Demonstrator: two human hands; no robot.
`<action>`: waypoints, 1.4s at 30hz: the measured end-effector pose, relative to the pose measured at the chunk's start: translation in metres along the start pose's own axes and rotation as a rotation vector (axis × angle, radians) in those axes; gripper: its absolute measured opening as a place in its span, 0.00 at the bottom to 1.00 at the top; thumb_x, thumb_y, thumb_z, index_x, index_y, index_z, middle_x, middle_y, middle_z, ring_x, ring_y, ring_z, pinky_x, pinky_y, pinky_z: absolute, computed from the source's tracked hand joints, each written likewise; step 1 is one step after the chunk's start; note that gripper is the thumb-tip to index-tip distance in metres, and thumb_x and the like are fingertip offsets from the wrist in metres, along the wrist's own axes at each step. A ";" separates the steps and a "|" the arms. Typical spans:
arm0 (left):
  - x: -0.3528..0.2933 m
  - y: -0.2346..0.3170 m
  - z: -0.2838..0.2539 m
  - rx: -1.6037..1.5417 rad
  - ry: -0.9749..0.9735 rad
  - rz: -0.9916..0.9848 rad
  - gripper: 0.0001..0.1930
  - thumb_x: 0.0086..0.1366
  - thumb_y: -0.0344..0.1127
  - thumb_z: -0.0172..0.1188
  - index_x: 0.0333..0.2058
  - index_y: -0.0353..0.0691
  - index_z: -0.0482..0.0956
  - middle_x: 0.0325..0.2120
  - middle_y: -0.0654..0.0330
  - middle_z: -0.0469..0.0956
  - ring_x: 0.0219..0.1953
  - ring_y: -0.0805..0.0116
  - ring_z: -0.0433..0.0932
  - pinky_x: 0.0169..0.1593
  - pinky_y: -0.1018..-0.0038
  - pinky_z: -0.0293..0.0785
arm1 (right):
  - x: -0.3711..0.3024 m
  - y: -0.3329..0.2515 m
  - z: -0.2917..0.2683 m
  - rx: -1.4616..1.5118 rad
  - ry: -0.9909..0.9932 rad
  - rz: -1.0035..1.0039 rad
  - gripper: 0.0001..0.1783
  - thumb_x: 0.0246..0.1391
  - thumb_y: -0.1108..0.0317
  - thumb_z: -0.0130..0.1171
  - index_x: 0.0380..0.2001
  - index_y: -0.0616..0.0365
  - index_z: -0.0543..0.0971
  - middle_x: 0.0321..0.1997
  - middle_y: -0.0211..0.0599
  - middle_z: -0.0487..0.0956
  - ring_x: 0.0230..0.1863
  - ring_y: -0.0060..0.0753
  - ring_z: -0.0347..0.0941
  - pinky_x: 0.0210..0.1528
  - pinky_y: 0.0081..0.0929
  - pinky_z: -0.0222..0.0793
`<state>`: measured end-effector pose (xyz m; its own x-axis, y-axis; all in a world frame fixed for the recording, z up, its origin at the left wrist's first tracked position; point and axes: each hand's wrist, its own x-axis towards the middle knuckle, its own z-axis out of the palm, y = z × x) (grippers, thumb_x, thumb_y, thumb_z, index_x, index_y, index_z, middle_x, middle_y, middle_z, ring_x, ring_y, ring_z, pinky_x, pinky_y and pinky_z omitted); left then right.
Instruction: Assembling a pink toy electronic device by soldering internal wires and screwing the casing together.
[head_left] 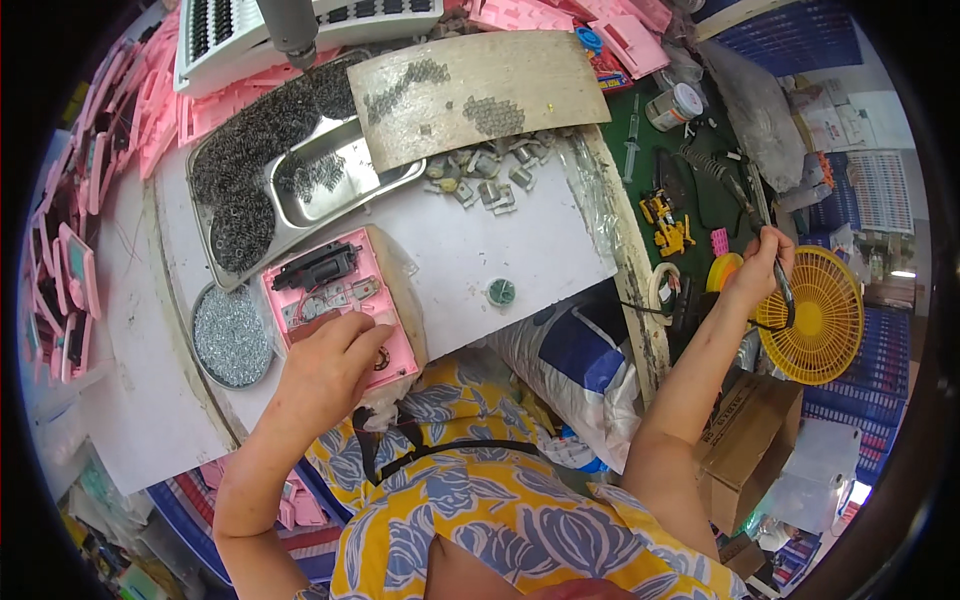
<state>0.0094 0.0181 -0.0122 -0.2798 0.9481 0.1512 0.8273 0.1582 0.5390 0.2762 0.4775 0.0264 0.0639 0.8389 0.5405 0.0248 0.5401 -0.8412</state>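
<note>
Left hand (335,368) on the pink casing (372,262)
On my feed, the right hand (765,265) grips a dark, slender tool (787,292) near the yellow basket (822,340).

Dark printed lettering, small and slanted, runs along the left part of the brown cardboard box (755,445), lower right of the frame

A single wide fisheye view from the wearer's head looks steeply down over their yellow floral clothing (480,520), at the bottom center, onto a white-topped worktable (450,290) within arm's reach. Both the left hand (335,365) and the right hand (770,265) are in view. Straight edges bow toward a dark, rounded border.
</note>
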 end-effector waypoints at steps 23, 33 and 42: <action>-0.044 -0.012 0.008 -0.244 0.102 -0.217 0.16 0.56 0.22 0.60 0.44 0.39 0.78 0.30 0.57 0.80 0.31 0.54 0.80 0.33 0.66 0.76 | -0.201 -0.089 0.103 0.160 -1.441 0.023 0.16 0.50 0.65 0.64 0.42 0.58 0.82 0.43 0.40 0.80 0.43 0.36 0.75 0.41 0.28 0.73; -0.004 -0.013 0.007 0.103 0.357 -0.045 0.19 0.50 0.29 0.66 0.43 0.46 0.80 0.44 0.60 0.76 0.41 0.58 0.76 0.44 0.64 0.72 | -0.296 -0.122 0.113 -0.214 -1.503 -0.357 0.20 0.49 0.56 0.69 0.44 0.54 0.85 0.73 0.51 0.61 0.73 0.71 0.43 0.71 0.59 0.44; -0.017 -0.049 0.004 0.374 0.390 -0.053 0.18 0.51 0.37 0.67 0.44 0.56 0.84 0.49 0.63 0.74 0.51 0.58 0.70 0.54 0.57 0.62 | -0.280 -0.112 0.176 -0.191 -1.295 -0.267 0.12 0.48 0.62 0.69 0.25 0.57 0.79 0.25 0.35 0.78 0.28 0.40 0.74 0.31 0.35 0.69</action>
<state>-0.0246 -0.0050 -0.0447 -0.4268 0.7746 0.4667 0.9042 0.3575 0.2335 0.0796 0.1936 -0.0285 -0.9488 0.2257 0.2210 0.0336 0.7678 -0.6398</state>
